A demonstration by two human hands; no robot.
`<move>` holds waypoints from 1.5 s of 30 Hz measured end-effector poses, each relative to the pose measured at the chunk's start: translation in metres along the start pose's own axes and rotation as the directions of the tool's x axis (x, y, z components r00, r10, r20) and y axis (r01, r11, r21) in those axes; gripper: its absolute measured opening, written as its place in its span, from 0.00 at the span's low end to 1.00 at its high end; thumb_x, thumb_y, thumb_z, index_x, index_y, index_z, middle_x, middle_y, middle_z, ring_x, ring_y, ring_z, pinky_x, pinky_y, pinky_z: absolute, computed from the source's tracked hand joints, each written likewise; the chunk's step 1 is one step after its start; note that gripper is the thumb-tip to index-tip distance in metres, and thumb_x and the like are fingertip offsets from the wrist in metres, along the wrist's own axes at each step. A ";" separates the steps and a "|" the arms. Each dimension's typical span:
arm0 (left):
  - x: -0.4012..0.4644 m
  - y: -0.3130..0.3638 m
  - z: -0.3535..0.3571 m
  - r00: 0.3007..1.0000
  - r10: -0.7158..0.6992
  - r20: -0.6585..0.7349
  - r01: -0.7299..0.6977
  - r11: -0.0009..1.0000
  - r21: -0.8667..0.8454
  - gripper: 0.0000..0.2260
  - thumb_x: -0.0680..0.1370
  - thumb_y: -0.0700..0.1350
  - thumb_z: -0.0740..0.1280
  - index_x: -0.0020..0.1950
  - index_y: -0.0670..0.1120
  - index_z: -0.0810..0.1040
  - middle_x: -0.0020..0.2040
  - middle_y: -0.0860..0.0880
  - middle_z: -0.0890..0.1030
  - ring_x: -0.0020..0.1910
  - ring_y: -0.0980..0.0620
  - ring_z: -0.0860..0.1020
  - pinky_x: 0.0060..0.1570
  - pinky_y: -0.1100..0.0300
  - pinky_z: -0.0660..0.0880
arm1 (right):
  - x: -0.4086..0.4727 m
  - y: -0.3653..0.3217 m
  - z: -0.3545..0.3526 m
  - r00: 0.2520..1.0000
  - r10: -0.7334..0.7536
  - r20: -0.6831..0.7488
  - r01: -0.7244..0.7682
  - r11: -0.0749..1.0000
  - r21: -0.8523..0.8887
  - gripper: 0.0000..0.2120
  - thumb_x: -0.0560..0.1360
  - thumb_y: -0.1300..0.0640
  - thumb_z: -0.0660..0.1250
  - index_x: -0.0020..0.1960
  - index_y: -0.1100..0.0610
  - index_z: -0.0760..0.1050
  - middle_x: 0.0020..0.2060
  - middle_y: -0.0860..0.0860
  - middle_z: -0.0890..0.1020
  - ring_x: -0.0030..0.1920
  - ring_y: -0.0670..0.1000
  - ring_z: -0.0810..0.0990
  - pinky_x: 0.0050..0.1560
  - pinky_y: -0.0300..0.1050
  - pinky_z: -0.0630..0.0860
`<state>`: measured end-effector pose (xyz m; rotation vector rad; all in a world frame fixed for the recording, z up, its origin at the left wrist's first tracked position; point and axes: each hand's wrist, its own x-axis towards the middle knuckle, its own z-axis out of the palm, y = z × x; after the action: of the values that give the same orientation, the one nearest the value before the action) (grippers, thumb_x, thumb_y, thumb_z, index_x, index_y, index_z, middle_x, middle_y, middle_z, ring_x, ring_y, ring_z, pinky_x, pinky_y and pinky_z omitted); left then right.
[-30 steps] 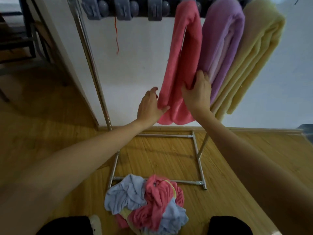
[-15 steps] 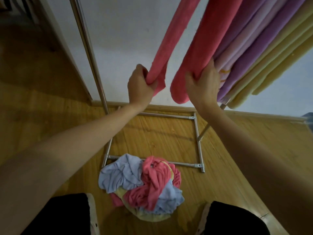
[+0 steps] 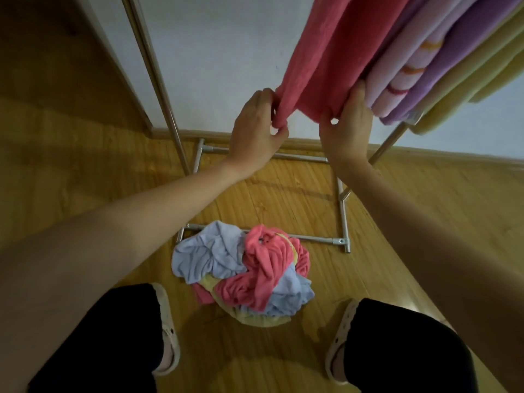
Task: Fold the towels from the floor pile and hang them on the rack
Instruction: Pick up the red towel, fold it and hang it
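Note:
A folded pink towel (image 3: 329, 61) hangs from the rack above, its top out of view. My left hand (image 3: 256, 129) grips its lower left corner. My right hand (image 3: 347, 126) holds its lower right edge, fingers up between it and the purple towel (image 3: 442, 69). A yellow towel (image 3: 476, 89) hangs further right. On the floor lies the pile of crumpled towels (image 3: 246, 270), light blue, pink and pale yellow, against the rack's front base bar (image 3: 314, 238).
The rack's metal upright (image 3: 154, 80) rises on the left and a slanted leg (image 3: 385, 148) on the right, in front of a white wall. My feet in light slippers (image 3: 167, 330) stand either side of the pile on the wooden floor.
The view has tilted down and closer. The two hanging halves of the pink towel have come together, and both hands now hold its lower edge side by side.

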<state>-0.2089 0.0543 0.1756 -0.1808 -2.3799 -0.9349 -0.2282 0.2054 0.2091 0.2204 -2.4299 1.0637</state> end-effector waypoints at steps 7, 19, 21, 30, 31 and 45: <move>-0.071 -0.053 0.029 0.971 -0.096 0.217 0.076 0.992 0.102 0.10 0.71 0.39 0.66 0.51 0.39 0.72 0.46 0.43 0.74 0.43 0.46 0.73 0.42 0.56 0.70 | -0.062 0.069 0.031 0.958 0.098 0.271 -0.058 0.987 -0.152 0.18 0.72 0.65 0.64 0.61 0.64 0.66 0.55 0.57 0.78 0.52 0.57 0.78 0.45 0.53 0.75; -0.235 -0.148 0.106 0.526 -0.427 0.736 0.248 0.904 0.348 0.19 0.75 0.40 0.65 0.66 0.43 0.72 0.59 0.39 0.72 0.61 0.39 0.70 0.57 0.49 0.68 | -0.230 0.185 0.122 0.354 0.365 0.861 -0.021 0.924 -0.383 0.21 0.73 0.63 0.64 0.65 0.66 0.66 0.61 0.61 0.72 0.64 0.62 0.70 0.59 0.53 0.67; -0.251 -0.154 0.121 0.490 -0.402 0.773 0.224 0.916 0.334 0.21 0.77 0.40 0.64 0.70 0.47 0.69 0.63 0.40 0.70 0.63 0.39 0.69 0.59 0.48 0.69 | -0.245 0.189 0.133 0.304 0.370 0.878 -0.085 0.928 -0.362 0.16 0.75 0.64 0.63 0.61 0.68 0.68 0.58 0.62 0.76 0.58 0.61 0.74 0.54 0.52 0.70; -0.255 -0.160 0.169 0.306 -0.264 0.915 -0.206 0.920 0.334 0.19 0.79 0.41 0.58 0.70 0.51 0.69 0.75 0.46 0.60 0.74 0.44 0.56 0.70 0.48 0.60 | -0.311 0.190 0.167 0.323 0.669 0.670 -0.649 0.671 -0.357 0.11 0.75 0.54 0.67 0.42 0.61 0.71 0.35 0.54 0.75 0.36 0.51 0.72 0.36 0.42 0.66; -0.253 -0.159 0.169 0.302 -0.252 0.920 -0.248 0.911 0.330 0.17 0.80 0.42 0.57 0.69 0.50 0.70 0.75 0.46 0.61 0.73 0.44 0.57 0.70 0.49 0.59 | -0.314 0.191 0.167 0.318 0.671 0.670 -0.653 0.667 -0.358 0.10 0.74 0.56 0.68 0.42 0.63 0.72 0.35 0.55 0.75 0.37 0.51 0.72 0.33 0.39 0.65; -0.217 -0.089 0.051 0.706 -0.506 0.495 0.521 0.845 0.120 0.07 0.77 0.40 0.63 0.51 0.42 0.79 0.45 0.44 0.82 0.46 0.45 0.79 0.42 0.55 0.70 | -0.282 0.140 0.081 0.425 0.498 0.756 -0.756 0.655 -0.007 0.11 0.72 0.62 0.71 0.51 0.64 0.72 0.31 0.56 0.73 0.32 0.50 0.71 0.33 0.43 0.69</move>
<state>-0.0813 0.0387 -0.0272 0.2912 -2.9956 -1.3062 -0.0562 0.2311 -0.0661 -0.3229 -3.1001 2.0897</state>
